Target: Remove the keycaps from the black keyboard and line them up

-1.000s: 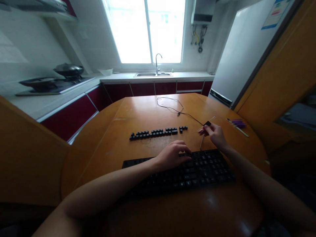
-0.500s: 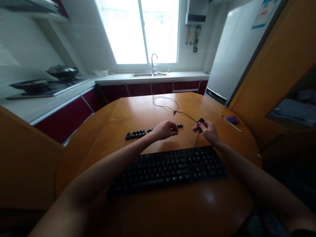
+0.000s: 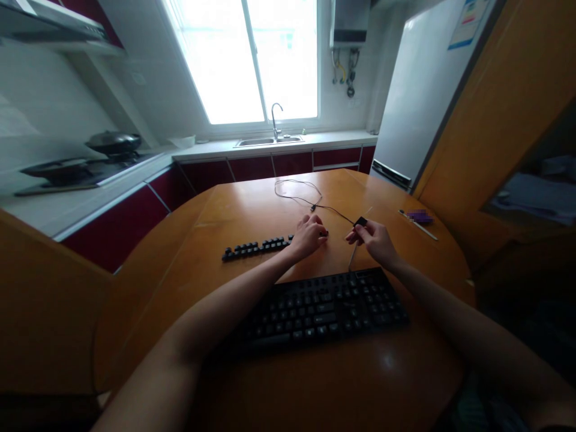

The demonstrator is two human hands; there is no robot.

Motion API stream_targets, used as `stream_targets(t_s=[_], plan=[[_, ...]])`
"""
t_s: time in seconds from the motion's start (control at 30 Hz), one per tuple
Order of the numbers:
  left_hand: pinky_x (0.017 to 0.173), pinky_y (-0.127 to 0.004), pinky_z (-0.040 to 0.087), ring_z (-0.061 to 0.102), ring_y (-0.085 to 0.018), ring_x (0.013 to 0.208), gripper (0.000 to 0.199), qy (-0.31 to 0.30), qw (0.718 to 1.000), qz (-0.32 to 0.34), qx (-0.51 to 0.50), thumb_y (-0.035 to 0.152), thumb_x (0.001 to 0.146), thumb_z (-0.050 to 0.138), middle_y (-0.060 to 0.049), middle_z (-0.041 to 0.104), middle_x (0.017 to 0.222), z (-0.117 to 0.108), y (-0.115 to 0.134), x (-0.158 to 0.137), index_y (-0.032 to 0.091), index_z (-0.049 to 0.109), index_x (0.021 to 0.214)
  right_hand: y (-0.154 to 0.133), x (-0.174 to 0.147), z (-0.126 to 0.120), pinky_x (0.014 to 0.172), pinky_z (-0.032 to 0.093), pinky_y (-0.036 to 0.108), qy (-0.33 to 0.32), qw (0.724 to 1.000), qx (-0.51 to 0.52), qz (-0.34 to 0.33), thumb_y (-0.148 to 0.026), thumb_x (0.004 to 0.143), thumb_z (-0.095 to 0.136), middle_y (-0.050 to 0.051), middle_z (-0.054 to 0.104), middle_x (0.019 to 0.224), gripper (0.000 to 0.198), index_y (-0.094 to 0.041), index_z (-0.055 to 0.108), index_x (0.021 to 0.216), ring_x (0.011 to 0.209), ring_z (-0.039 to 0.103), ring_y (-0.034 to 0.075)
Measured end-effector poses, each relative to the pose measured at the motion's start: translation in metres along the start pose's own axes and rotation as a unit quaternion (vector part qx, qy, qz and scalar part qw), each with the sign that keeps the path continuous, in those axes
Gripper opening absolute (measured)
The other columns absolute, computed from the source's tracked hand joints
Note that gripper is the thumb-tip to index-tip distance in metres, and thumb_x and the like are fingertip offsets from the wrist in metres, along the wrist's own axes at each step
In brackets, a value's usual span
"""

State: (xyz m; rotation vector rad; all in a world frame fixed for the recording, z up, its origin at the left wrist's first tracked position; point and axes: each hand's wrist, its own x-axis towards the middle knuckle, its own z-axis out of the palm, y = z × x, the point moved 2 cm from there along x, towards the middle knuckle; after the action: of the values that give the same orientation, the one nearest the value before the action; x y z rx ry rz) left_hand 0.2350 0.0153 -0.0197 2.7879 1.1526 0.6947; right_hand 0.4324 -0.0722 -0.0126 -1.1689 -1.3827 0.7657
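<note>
A black keyboard (image 3: 324, 312) lies on the wooden table under my forearms. Beyond it, a row of loose black keycaps (image 3: 256, 246) runs left to right. My left hand (image 3: 309, 234) is over the right end of this row, fingers curled down by the keycaps; whatever is between the fingertips is hidden. My right hand (image 3: 373, 240) pinches a small black square piece (image 3: 360, 222) between thumb and fingers, above the table behind the keyboard's right part. A thin cable (image 3: 333, 210) passes close by that hand and loops on the table's far side.
On the table's right lie a purple item (image 3: 419, 216) and a thin white stick (image 3: 425, 230). Past the round table (image 3: 211, 204) are a counter with a sink (image 3: 270, 141), a stove with pans (image 3: 112, 143) on the left, and a fridge (image 3: 418, 96) on the right.
My left hand has moved right and slightly away from me, onto the right end of the keycap row. My right hand still holds the black piece. The view has shifted slightly.
</note>
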Motion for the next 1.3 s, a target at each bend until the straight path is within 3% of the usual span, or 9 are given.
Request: stream_targets(t_s=[0.2,0.67,0.8,0.97,1.1,1.2,1.3], plan=[[0.097,-0.047,0.042,0.046,-0.030,0.114,0.011,0.010,1.000,-0.022,0.017,0.029,0.082,0.076,-0.007,0.061,0.117,0.008,-0.002,-0.003,0.025,0.080,0.091,-0.001,-0.001,-0.001,0.055,0.048,0.028,0.001,1.000,0.001,0.002,-0.055,0.089,0.061,0.012,0.077,0.078,0.039,-0.017,0.061,0.082,0.063,0.071,0.019],[0.095,-0.048,0.045,0.049,-0.031,0.108,0.009,0.046,0.999,-0.017,0.014,0.027,0.077,0.080,-0.007,0.064,0.110,0.013,-0.009,-0.003,0.025,0.080,0.086,-0.002,-0.003,0.000,0.055,0.047,0.028,-0.004,1.000,0.005,-0.005,-0.055,0.090,0.061,0.012,0.077,0.077,0.039,-0.017,0.062,0.081,0.063,0.071,0.020],[0.094,-0.050,0.047,0.049,-0.032,0.107,0.017,0.061,0.998,-0.016,0.005,0.027,0.075,0.082,-0.008,0.064,0.111,0.013,-0.008,-0.003,0.024,0.079,0.092,-0.004,-0.002,-0.003,0.056,0.047,0.029,-0.011,1.000,0.004,0.000,-0.055,0.089,0.062,0.011,0.076,0.076,0.039,-0.017,0.063,0.081,0.064,0.071,0.020],[0.098,-0.045,0.048,0.049,-0.027,0.107,0.012,0.111,0.989,0.080,-0.047,0.022,0.084,0.073,-0.007,0.063,0.110,0.009,0.004,-0.003,0.022,0.077,0.096,-0.016,-0.003,-0.014,0.057,0.047,0.029,-0.075,0.996,-0.036,-0.029,-0.049,0.087,0.066,0.008,0.072,0.073,0.034,-0.016,0.067,0.078,0.065,0.066,0.019],[0.093,-0.040,0.051,0.050,-0.023,0.104,0.012,0.109,0.978,0.161,-0.079,0.020,0.091,0.065,-0.007,0.063,0.108,0.007,0.015,-0.006,0.022,0.075,0.095,-0.025,-0.008,-0.019,0.059,0.047,0.029,-0.152,0.986,-0.058,-0.041,-0.042,0.088,0.065,0.006,0.071,0.072,0.028,-0.015,0.069,0.082,0.065,0.064,0.017],[0.092,-0.040,0.052,0.050,-0.023,0.103,0.012,0.097,0.974,0.188,-0.086,0.019,0.091,0.064,-0.007,0.064,0.109,0.007,0.018,-0.008,0.022,0.075,0.096,-0.030,-0.013,-0.019,0.063,0.049,0.028,-0.218,0.973,-0.064,-0.036,-0.039,0.090,0.064,0.005,0.071,0.074,0.026,-0.014,0.070,0.083,0.068,0.064,0.017],[0.092,-0.040,0.052,0.051,-0.022,0.102,0.013,0.099,0.973,0.191,-0.088,0.019,0.092,0.063,-0.007,0.064,0.107,0.006,0.018,-0.008,0.022,0.075,0.096,-0.034,-0.021,-0.019,0.064,0.049,0.028,-0.316,0.943,-0.103,-0.025,-0.038,0.090,0.064,0.005,0.072,0.075,0.027,-0.014,0.073,0.082,0.070,0.065,0.017]])
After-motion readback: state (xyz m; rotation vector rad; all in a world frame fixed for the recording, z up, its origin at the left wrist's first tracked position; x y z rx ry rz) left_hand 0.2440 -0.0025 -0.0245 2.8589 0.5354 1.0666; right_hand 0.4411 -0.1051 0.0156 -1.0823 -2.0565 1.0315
